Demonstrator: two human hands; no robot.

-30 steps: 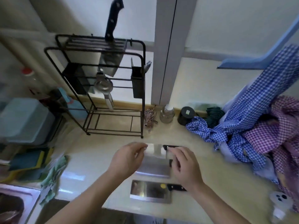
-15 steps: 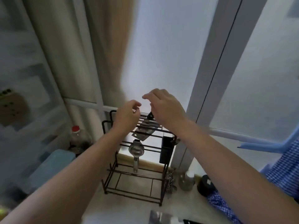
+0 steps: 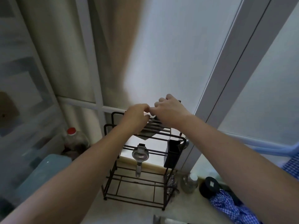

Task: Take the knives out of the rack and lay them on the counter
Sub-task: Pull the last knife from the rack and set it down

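Observation:
The black wire rack (image 3: pixel 108 128) stands on the beige counter (image 3: pixel 129 212) against the window. One knife is left in its top slots: the steel blade (image 3: pixel 145 136) hangs below the top bars, and a tip of the black handle (image 3: pixel 179 101) shows past my fingers. My right hand (image 3: pixel 169 110) is curled around that handle. My left hand (image 3: pixel 135 118) rests on the rack's top beside it with bent fingers that touch the right hand's fingertips; what it grips is hidden. A shiny blade (image 3: pixel 157 220) lies on the counter at the bottom edge.
A metal squeezer (image 3: pixel 140 155) hangs in the rack and a black utensil cup (image 3: pixel 172 152) hangs on its right side. A red-capped bottle (image 3: pixel 72 138) and a blue tub (image 3: pixel 40 172) stand left. A glass jar (image 3: pixel 190 181), a black lid (image 3: pixel 208 186) and blue checked cloth (image 3: pixel 229 207) lie right.
Both hands left the knives on the counter and rose to the rack's top. The view tilted up. The right hand has closed over the last knife's handle.

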